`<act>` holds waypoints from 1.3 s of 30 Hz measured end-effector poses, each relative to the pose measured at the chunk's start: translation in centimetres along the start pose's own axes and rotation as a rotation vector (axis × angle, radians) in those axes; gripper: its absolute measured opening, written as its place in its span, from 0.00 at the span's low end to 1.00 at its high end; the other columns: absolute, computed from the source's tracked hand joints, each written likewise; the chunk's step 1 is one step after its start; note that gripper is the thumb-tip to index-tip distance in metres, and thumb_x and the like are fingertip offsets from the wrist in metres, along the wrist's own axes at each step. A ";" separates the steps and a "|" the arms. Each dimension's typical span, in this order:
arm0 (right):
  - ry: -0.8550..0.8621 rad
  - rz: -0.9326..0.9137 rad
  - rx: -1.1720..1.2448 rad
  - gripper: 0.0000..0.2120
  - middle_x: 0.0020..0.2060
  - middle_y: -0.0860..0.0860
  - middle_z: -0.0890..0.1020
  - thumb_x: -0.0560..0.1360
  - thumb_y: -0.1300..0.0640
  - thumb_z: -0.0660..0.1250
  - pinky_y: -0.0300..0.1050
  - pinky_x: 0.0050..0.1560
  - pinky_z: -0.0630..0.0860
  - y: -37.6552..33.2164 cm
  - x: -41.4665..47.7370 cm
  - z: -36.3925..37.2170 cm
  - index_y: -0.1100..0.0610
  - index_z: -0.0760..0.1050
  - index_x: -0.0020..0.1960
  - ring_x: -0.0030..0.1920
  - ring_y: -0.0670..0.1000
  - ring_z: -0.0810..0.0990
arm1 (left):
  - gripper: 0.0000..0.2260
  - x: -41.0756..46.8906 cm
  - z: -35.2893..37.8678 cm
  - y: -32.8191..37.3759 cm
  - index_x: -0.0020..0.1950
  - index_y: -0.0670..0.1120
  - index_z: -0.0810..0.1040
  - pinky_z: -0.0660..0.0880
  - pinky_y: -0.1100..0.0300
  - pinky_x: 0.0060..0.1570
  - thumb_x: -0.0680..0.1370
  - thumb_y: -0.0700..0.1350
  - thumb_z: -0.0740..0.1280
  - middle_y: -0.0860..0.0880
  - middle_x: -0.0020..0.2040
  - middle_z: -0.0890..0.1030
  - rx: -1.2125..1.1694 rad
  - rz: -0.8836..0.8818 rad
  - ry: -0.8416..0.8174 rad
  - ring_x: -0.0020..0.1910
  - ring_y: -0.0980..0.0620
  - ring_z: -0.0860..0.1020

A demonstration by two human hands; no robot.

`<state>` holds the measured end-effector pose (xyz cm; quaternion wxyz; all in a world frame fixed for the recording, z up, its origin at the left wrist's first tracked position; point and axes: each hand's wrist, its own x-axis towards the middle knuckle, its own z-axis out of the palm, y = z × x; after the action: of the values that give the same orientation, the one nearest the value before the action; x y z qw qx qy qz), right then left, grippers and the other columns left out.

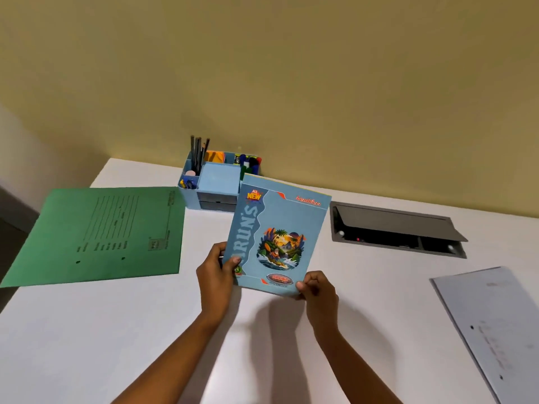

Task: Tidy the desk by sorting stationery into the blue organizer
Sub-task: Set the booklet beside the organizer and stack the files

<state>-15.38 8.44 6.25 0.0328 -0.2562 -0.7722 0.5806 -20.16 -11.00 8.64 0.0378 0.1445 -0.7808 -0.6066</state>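
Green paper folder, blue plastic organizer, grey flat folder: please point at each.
Green paper folder (110,231), head view, middle of its cover.
Blue plastic organizer (189,198), head view, its front left wall.
Grey flat folder (495,325), head view, middle of its cover.

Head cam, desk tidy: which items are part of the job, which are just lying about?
In the job: notebook, held by left hand and right hand; blue organizer with pencils and markers in it.
Lying about: green folder and grey folder, flat on the desk; cable hatch.
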 end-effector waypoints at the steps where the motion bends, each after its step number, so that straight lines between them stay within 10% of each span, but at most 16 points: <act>1: 0.030 0.015 -0.003 0.11 0.36 0.52 0.82 0.71 0.70 0.69 0.41 0.29 0.77 0.3 0.8 -0.7 0.58 0.72 0.37 0.30 0.48 0.81 | 0.09 0.6 1.3 0.2 0.51 0.47 0.77 0.78 0.60 0.36 0.74 0.36 0.67 0.52 0.43 0.83 0.004 0.006 -0.018 0.38 0.52 0.81; 14: 0.158 0.127 -0.141 0.08 0.38 0.51 0.79 0.74 0.68 0.67 0.26 0.32 0.71 1.4 10.5 -2.2 0.58 0.71 0.43 0.39 0.49 0.77 | 0.10 7.3 10.9 -1.6 0.54 0.40 0.78 0.75 0.58 0.42 0.73 0.37 0.71 0.44 0.45 0.82 0.087 -0.248 -0.112 0.42 0.45 0.79; 20: 0.174 0.095 -0.221 0.08 0.38 0.48 0.77 0.76 0.66 0.65 0.44 0.41 0.78 2.1 12.6 -1.2 0.55 0.69 0.43 0.41 0.52 0.77 | 0.11 9.1 11.2 -1.9 0.52 0.43 0.79 0.70 0.73 0.34 0.71 0.41 0.73 0.50 0.42 0.80 0.194 -0.148 -0.181 0.38 0.52 0.78; 25: 0.194 0.002 -0.263 0.09 0.42 0.44 0.77 0.75 0.64 0.67 0.54 0.47 0.81 3.2 12.6 -0.9 0.51 0.71 0.47 0.44 0.51 0.78 | 0.21 8.8 10.5 -3.2 0.62 0.46 0.76 0.72 0.59 0.43 0.70 0.44 0.75 0.47 0.52 0.77 0.314 -0.016 -0.187 0.49 0.48 0.77; 32: 0.034 -0.266 -0.411 0.30 0.69 0.46 0.63 0.71 0.60 0.73 0.38 0.66 0.64 4.4 9.2 0.0 0.52 0.67 0.70 0.69 0.45 0.60 | 0.30 6.4 9.3 -5.6 0.68 0.49 0.73 0.73 0.47 0.57 0.70 0.61 0.66 0.46 0.66 0.74 0.578 0.331 -0.295 0.62 0.44 0.73; 39: 0.041 -0.367 -0.485 0.29 0.74 0.52 0.63 0.70 0.63 0.72 0.55 0.66 0.72 6.4 10.3 1.0 0.51 0.70 0.69 0.72 0.54 0.63 | 0.29 6.8 9.6 -6.4 0.72 0.52 0.63 0.68 0.39 0.62 0.77 0.66 0.50 0.41 0.72 0.68 0.742 0.408 -0.394 0.69 0.35 0.68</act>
<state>-22.36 13.27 -2.47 0.0904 -0.1243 -0.9209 0.3583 -27.72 -5.23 -0.82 -0.0470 -0.1259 -0.9499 -0.2822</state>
